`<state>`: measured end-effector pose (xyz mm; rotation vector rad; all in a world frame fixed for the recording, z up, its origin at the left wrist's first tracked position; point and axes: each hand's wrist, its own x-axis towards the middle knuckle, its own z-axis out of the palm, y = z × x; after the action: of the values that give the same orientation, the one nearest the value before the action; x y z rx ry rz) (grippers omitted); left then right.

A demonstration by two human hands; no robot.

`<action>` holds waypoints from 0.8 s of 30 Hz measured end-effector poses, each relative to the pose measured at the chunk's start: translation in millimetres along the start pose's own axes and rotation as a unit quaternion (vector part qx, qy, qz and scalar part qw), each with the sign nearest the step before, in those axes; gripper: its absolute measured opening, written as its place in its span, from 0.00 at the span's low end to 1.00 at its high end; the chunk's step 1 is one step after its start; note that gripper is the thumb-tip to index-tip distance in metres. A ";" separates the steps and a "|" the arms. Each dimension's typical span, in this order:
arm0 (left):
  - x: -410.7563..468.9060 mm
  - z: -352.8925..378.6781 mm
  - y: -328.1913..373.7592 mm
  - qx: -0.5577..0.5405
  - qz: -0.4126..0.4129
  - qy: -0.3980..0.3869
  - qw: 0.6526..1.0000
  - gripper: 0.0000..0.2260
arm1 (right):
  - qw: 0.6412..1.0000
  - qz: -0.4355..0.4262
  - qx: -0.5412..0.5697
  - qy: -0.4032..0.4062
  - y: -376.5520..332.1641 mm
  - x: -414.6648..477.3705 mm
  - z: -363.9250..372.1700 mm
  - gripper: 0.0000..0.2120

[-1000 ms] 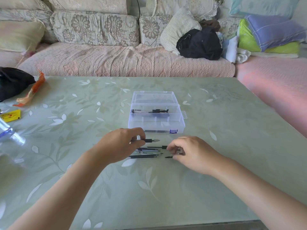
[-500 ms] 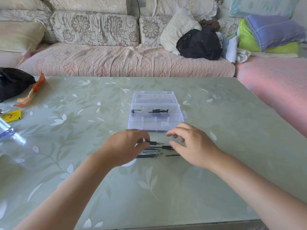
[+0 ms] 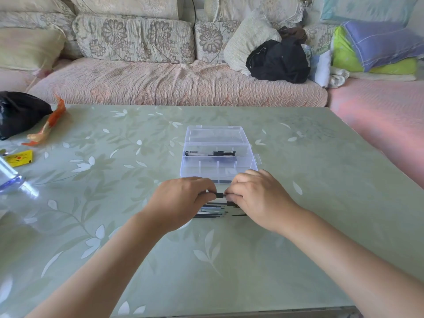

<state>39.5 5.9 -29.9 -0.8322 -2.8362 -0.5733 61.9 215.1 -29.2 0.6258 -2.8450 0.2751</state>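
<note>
A clear plastic box (image 3: 252, 167) with its lid open stands in the middle of the green table (image 3: 321, 203); a pen (image 3: 215, 153) lies in its back compartment. Just in front of the box, my left hand (image 3: 181, 203) and my right hand (image 3: 257, 198) meet over a black pen (image 3: 219, 195), each pinching one end of it. Only a short black piece shows between the fingers. Under the hands lies a small pile of dark pens and refills (image 3: 213, 211) on the table.
At the table's left edge are a black bag (image 3: 18, 111), an orange wrapper (image 3: 49, 125), a yellow card (image 3: 19, 158) and a clear bottle (image 3: 11, 180). A sofa with cushions and a black garment (image 3: 278, 60) runs behind the table.
My right hand left the pile, rose and came to the pen that my left hand holds. It now pinches the pen's right end. My left hand shifted slightly right.
</note>
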 end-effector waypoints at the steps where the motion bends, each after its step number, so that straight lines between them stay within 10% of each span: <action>1: 0.3 0.6 0.2 0.004 -0.007 -0.003 1.000 0.07 | 1.000 -0.004 -0.006 0.007 -0.3 1.1 0.4 0.14; 24: 0.1 -2.0 -3.0 0.002 -0.026 -0.052 0.998 0.09 | 0.998 0.022 0.041 0.050 -1.6 2.8 -1.1 0.03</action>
<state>37.8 2.8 -29.0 -0.8114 -2.9604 -0.5449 60.3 212.8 -27.2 0.5505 -2.7663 0.4190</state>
